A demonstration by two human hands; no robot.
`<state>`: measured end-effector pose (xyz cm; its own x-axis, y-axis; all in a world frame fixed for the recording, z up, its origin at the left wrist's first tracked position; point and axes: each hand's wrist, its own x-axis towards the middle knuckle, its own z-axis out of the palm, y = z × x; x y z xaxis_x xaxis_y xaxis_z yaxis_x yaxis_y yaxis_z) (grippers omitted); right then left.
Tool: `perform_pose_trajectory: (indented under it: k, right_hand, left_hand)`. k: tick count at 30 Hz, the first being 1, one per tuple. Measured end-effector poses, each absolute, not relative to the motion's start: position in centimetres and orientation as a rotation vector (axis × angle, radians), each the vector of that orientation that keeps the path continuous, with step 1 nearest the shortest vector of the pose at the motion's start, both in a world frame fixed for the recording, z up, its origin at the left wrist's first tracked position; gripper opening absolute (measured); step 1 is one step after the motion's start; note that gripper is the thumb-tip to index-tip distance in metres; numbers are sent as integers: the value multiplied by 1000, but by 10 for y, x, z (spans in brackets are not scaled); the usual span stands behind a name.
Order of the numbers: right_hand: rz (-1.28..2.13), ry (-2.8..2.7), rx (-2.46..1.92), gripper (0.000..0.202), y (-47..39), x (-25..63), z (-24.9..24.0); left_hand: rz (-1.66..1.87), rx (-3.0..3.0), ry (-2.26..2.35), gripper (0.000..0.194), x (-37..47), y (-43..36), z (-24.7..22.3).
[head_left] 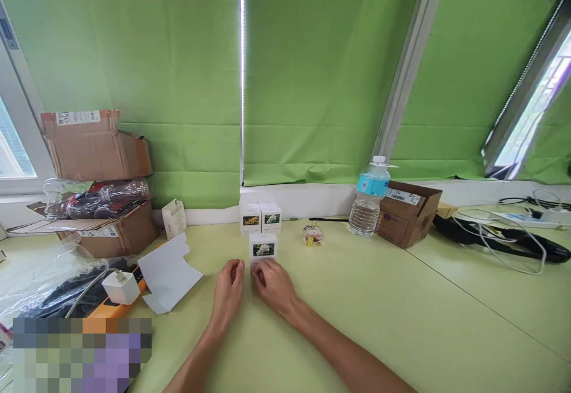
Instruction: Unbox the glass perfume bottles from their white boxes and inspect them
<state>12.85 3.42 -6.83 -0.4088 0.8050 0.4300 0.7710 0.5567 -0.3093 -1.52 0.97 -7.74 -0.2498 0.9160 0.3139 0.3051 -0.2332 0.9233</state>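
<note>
A small white box (263, 243) with a white-flower picture stands upright on the pale yellow-green table. My right hand (273, 286) has its fingers curled before the lower front of this box, covering part of it. Whether they touch the box or pinch something small is hidden. Left of the box, my left hand (229, 289) is closed, thumb pressed towards the curled fingers; what may be inside cannot be seen. Just behind stand two similar boxes side by side, one with a yellow-flower picture (250, 222) and one with white flowers (271, 220).
A small round ornament (313, 235) sits right of the boxes. Farther right are a water bottle (369, 200), a cardboard box (408, 217) and cables (504, 238). At left lie a torn white sheet (169, 274), a white plug (120, 288) and stacked cartons (93, 149).
</note>
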Motion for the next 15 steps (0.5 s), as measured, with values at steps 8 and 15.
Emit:
perform_pose_trajectory:
  k: [8, 15]
  right_hand:
    - [-130, -2299, -1227, 17, 28, 140, -66]
    - [-754, -2166, -1086, 48, 26, 135, -61]
  left_hand:
    - [1503, 1488, 1495, 42, -15, 12, -80]
    - [1492, 1510, 1498, 36, -13, 11, -78]
